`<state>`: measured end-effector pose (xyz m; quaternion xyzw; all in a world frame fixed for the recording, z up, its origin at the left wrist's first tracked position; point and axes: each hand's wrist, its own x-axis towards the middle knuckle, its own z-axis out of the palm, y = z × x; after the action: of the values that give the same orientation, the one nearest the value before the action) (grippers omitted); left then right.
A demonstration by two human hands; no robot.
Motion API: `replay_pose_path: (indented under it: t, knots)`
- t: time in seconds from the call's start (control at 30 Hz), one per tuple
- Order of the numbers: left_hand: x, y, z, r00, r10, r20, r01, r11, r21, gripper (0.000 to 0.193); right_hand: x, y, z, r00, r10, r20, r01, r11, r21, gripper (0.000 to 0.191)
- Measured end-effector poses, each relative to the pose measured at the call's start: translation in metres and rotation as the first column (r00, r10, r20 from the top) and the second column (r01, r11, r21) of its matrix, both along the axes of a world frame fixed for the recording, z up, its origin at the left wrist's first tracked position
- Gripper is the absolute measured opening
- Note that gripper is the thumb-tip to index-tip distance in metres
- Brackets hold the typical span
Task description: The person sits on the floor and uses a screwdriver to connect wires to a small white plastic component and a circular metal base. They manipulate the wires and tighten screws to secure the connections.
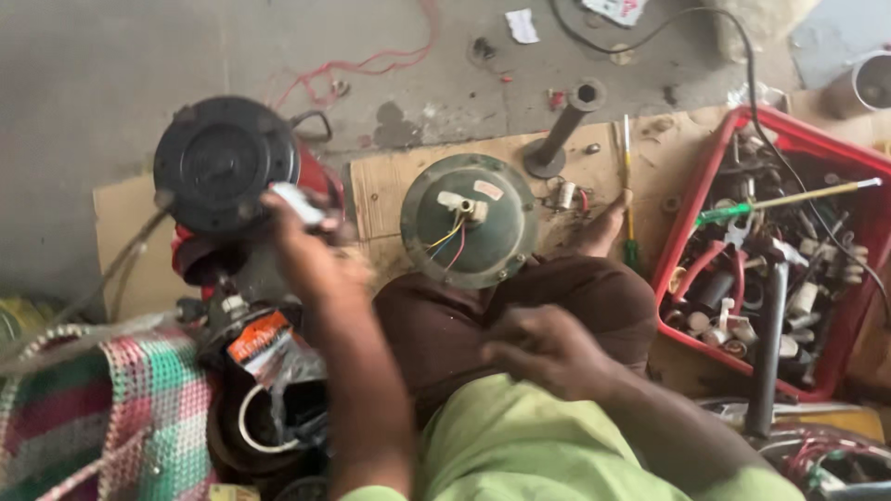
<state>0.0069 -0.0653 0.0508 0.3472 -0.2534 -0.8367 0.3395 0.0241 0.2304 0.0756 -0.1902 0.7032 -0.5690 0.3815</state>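
On the floor, seen from above: a person sits cross-legged on cardboard among motor parts.
Left hand: the left hand is raised out from the body, the forearm running up from the bottom edge; its fingers pinch a small white part against the rim of the black motor. The hand is blurred, so the exact finger count on the part cannot be told.
Right hand: the right hand rests on the brown trouser knee, fingers curled loosely together, holding nothing that shows.
Motor: round, black, face up, standing on a red body at the left, just beside the left hand.
Green cover: a round dish-shaped piece lying on the cardboard between the motor and the foot, with yellow, blue and red wires coming from its middle.
Crate: red plastic, at the right, well apart from both hands; it holds a heap of small parts, red-handled pliers, a green-handled screwdriver laid across the top and a dark bar leaning out over its near edge.
Socket tool: a black tube lying above the cover.
Woven bag: green, pink and white, at the lower left.
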Motion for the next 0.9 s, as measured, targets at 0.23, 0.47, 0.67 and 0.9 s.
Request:
replay_pose_path:
  t: [0.23, 0.47, 0.67, 0.9]
  knots:
    - [0.035, -0.005, -0.032, 0.743, -0.437, 0.507, 0.613, 0.748, -0.253, 0.019, -0.106, 0.006, -0.026, 0.633, -0.767, -0.106, 0.774, 0.622, 0.115, 0.044]
    - [0.023, 0.028, -0.024, 0.555, -0.602, 0.574, 0.818, 0.519, -0.248, 0.03, -0.103, -0.04, -0.03, 0.963, -0.24, -0.119, 0.264, 0.924, 0.275, 0.059]
    - [-0.003, 0.03, -0.028, 0.525, -0.682, 0.509, 0.846, 0.485, -0.222, 0.027, -0.104, -0.052, -0.038, 0.954, -0.255, -0.16, 0.284, 0.938, 0.196, 0.046]
    - [-0.009, 0.057, -0.047, 0.72, -0.557, 0.414, 0.674, 0.703, -0.226, 0.024, -0.102, -0.047, -0.054, 0.939, -0.259, -0.225, 0.287, 0.952, 0.102, 0.04]
